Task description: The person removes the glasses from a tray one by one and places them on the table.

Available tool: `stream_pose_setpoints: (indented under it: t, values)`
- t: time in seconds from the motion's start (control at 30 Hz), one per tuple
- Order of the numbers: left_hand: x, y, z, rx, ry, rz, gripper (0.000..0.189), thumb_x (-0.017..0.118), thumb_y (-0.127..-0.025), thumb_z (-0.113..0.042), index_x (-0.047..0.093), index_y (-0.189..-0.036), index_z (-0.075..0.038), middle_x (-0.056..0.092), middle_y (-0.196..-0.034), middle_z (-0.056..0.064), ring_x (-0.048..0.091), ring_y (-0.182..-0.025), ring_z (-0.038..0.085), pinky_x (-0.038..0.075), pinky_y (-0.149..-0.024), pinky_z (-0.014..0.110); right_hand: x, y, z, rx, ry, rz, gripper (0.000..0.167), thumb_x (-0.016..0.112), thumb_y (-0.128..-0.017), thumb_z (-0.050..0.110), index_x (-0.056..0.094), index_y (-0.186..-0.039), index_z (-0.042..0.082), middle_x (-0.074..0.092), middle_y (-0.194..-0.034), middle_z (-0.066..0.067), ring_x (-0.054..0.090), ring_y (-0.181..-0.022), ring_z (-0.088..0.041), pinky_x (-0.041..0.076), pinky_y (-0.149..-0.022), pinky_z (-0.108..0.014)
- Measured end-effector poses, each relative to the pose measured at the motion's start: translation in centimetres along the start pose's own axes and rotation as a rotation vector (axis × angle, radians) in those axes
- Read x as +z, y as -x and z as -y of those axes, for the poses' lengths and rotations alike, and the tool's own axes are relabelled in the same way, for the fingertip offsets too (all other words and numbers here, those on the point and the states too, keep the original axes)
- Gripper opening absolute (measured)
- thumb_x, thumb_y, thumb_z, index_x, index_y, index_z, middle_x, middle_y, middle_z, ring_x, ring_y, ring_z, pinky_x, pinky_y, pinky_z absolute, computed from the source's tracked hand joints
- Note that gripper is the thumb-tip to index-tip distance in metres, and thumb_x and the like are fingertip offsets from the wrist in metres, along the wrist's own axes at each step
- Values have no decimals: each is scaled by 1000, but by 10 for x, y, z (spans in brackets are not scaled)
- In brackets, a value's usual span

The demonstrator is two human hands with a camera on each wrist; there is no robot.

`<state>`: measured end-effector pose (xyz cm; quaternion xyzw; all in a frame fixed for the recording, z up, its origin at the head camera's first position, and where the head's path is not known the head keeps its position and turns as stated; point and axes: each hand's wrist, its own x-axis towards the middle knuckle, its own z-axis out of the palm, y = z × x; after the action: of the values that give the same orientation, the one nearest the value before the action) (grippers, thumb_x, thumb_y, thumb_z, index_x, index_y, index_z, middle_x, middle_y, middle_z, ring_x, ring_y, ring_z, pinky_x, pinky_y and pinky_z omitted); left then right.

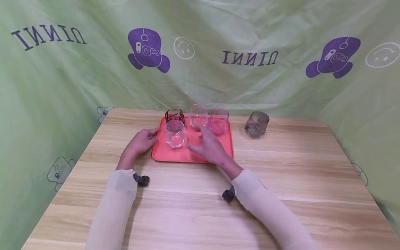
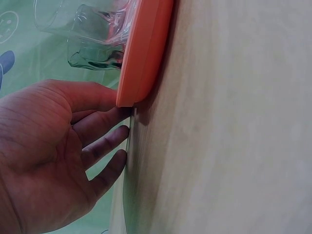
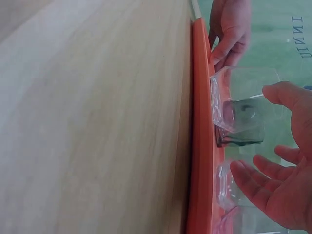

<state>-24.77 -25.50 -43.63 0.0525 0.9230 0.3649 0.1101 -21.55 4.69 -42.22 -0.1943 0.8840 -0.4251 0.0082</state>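
Note:
A red-orange tray (image 1: pixel 193 157) lies on the table with several glasses on it. A clear faceted glass (image 1: pixel 176 134) stands at its front left, with a dark brown wavy glass (image 1: pixel 174 114) behind. Farther back and to the right are a taller clear glass (image 1: pixel 198 114) and a pink-tinted glass (image 1: pixel 219 121). With thumb and index tip, my left hand (image 2: pixel 53 146) touches the tray's left end, its other fingers loosely extended. Over the tray, my right hand (image 1: pixel 210 147) has thumb and fingers spread near the clear faceted glass, with nothing between them.
A smoky grey glass (image 1: pixel 257 124) stands on the wooden table (image 1: pixel 297 166), to the right of the tray. Green printed fabric (image 1: pixel 200 80) hangs behind the table and along both sides. Small black cameras (image 1: pixel 142 180) are fixed at the sleeve cuffs.

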Motion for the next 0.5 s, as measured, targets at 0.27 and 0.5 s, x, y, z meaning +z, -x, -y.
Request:
stream_pose_setpoints:
  t: [0.27,0.5]
  values:
    - [0,0,0,7,1,2,52,56,-105,-12,44,-155,-2,42,-156,23,39,-143,39,34,-115,54,6,-3,6,9,-22,15,83,84,-87,30,40,-156,14,51,-150,-10,59,-120,-29,55,-94,-45]
    - [1,0,0,35,-1,-8,52,56,-104,-11,44,-154,-1,43,-155,24,39,-143,40,33,-116,54,14,-11,8,-4,5,21,87,83,-88,35,35,-157,14,51,-149,-10,58,-122,-27,53,-98,-43]
